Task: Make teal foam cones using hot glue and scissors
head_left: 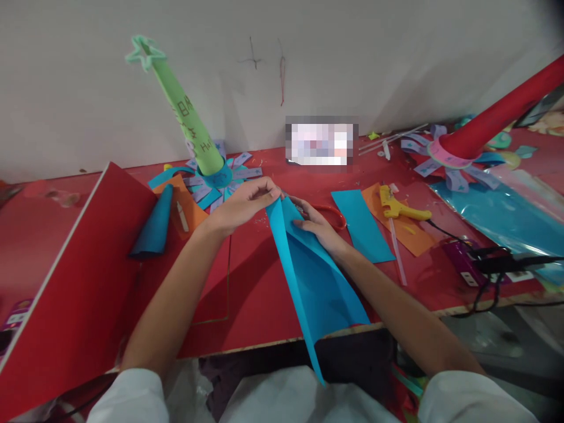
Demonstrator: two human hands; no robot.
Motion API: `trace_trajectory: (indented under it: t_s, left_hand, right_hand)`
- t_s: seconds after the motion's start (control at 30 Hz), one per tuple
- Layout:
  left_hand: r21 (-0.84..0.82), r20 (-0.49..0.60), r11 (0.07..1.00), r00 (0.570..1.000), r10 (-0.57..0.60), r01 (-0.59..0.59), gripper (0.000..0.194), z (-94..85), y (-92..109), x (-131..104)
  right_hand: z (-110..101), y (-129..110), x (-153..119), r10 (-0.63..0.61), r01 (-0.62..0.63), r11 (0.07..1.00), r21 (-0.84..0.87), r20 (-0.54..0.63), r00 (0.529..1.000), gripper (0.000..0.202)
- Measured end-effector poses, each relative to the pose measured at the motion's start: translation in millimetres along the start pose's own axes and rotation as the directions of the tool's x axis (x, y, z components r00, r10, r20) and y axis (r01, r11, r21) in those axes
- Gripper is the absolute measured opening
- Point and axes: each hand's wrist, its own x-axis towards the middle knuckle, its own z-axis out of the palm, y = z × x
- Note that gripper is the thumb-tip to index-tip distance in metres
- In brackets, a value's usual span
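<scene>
A large sheet of blue paper [324, 294] is bent into a loose cone between my hands, its narrow tip up and its wide end hanging past the table's front edge. My left hand [255, 200] pinches the tip from the left. On the right, my right hand [316, 226] grips the folded side just below the tip, thumb on the near face and fingers partly hidden behind the paper. Red-handled scissors [335, 216] lie right behind my right hand. A smaller finished blue cone [156, 226] leans at the left.
A red board [83, 282] stands slanted at the left. Behind are a green cone [189, 117] with a star and a screen [321, 144]. At right lie a blue strip [363, 226], a yellow glue gun [400, 207] with its cord, a purple box [465, 261] and a red cone [506, 111].
</scene>
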Motion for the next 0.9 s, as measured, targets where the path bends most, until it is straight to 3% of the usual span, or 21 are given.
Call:
trace_trajectory:
  t_s: [0.13, 0.23, 0.33, 0.6, 0.9]
  left_hand:
    - [0.212, 0.012, 0.977, 1.0, 0.004, -0.006, 0.034, 2.6, 3.0, -0.7]
    - [0.41, -0.028, 0.912, 0.999, 0.018, -0.005, 0.026, 6.6, 1.4, 0.3]
    - [0.495, -0.082, 0.869, 0.996, 0.039, 0.007, 0.024, 7.8, -0.7, 1.4]
    - [0.413, -0.055, 0.911, 0.998, 0.036, -0.01, 0.027, 8.6, -8.4, 3.4]
    - [0.24, -0.164, 0.97, 0.983, 0.079, -0.038, 0.024, 19.9, -36.6, 12.2]
  right_hand:
    - [-1.1, 3.7, 3.3, -0.055, 0.056, 0.998, -0.025, 0.038, 0.998, 0.071]
    - [-0.7, 4.9, 3.2, -0.097, 0.099, 0.992, -0.073, 0.027, 0.995, 0.07]
    - [0.6, 4.2, 1.9, -0.117, 0.119, 0.988, -0.099, 0.025, 0.993, 0.071]
    - [-0.3, 5.2, 1.2, -0.143, 0.147, 0.981, -0.127, 0.035, 0.989, 0.071]
    - [0.6, 6.0, -0.2, -0.184, 0.189, 0.963, -0.193, 0.04, 0.982, 0.067]
